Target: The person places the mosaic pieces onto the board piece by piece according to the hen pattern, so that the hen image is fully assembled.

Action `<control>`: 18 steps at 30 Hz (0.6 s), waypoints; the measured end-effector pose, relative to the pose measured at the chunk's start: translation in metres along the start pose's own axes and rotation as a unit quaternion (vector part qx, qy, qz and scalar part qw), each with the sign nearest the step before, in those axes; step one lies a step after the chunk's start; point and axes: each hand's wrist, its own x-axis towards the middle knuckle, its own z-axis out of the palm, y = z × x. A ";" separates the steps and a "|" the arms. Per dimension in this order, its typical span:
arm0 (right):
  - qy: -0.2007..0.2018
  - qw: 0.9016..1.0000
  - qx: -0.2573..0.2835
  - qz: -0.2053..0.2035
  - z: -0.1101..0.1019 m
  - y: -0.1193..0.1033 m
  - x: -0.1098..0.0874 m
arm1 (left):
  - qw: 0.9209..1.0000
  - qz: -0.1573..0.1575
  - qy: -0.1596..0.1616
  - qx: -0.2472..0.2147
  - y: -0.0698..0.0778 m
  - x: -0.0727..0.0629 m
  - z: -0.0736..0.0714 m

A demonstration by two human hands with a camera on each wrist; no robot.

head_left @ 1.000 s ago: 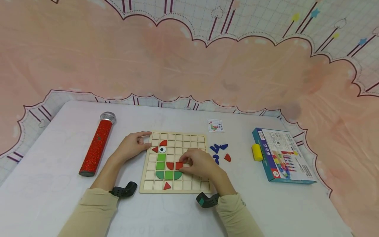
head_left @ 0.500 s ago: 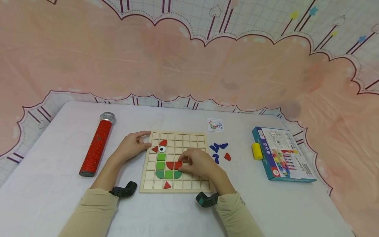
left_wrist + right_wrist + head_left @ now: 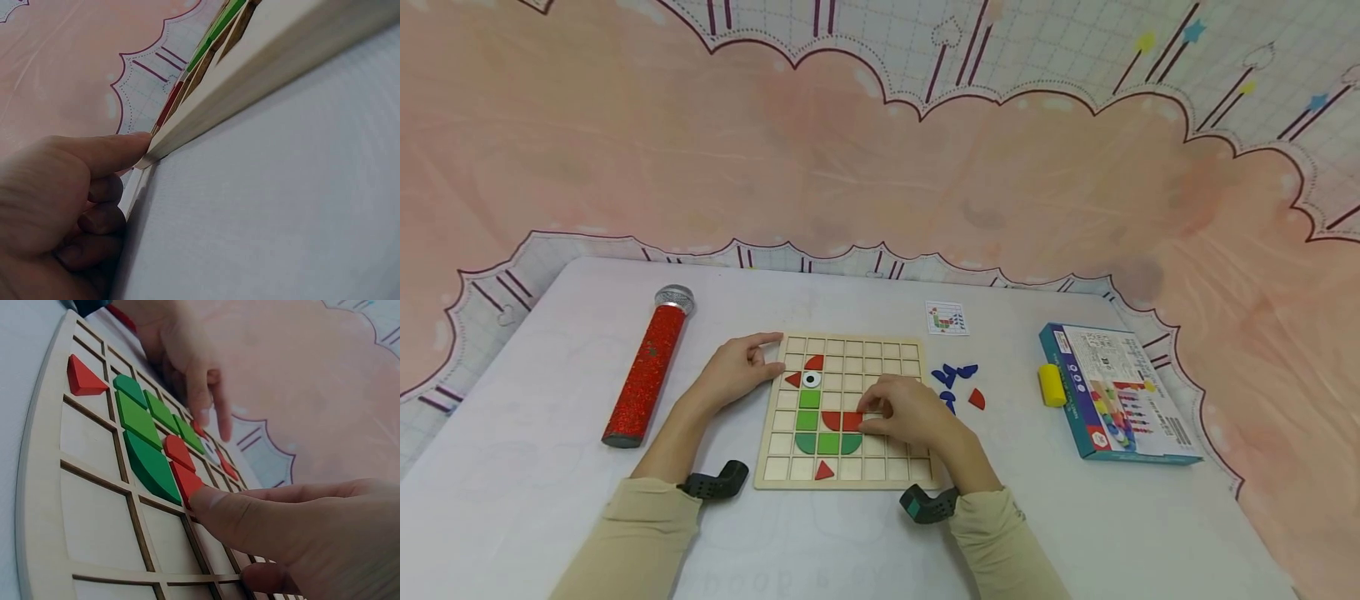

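In the head view, a wooden grid board (image 3: 856,480) lies on the table with red, green and dark green pieces in its cells and a white eye disc (image 3: 811,379). My right hand (image 3: 902,414) is over the board, thumb and index finger at the right side of a red square (image 3: 852,421). The right wrist view has the thumb tip against this red square (image 3: 186,481), which sits beside a red quarter-round (image 3: 831,420). My left hand (image 3: 737,367) touches the board's upper left edge with index finger and thumb extended; its other fingers are curled, as the left wrist view shows.
Right of the board lie several blue petal pieces (image 3: 950,377) and a red wedge (image 3: 977,399). A small picture card (image 3: 947,318) is behind them. A box (image 3: 1120,396) and a yellow cylinder (image 3: 1051,385) stand farther right; a red microphone (image 3: 647,367) lies left.
My right hand has shifted slightly right, and more of the red square shows beside the fingertips. The left hand stays at the board's edge.
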 end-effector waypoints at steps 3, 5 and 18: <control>0.003 1.000 0.001 -0.006 0.001 0.001 0.000 | 1.000 0.001 -0.001 -0.001 0.000 0.000 0.000; 0.006 1.000 -0.001 -0.008 0.001 0.001 0.000 | 1.000 0.002 -0.002 -0.002 0.001 0.000 0.000; 0.037 0.995 0.093 0.030 -0.015 0.018 -0.002 | 1.000 -0.003 -0.003 -0.001 0.004 -0.002 -0.001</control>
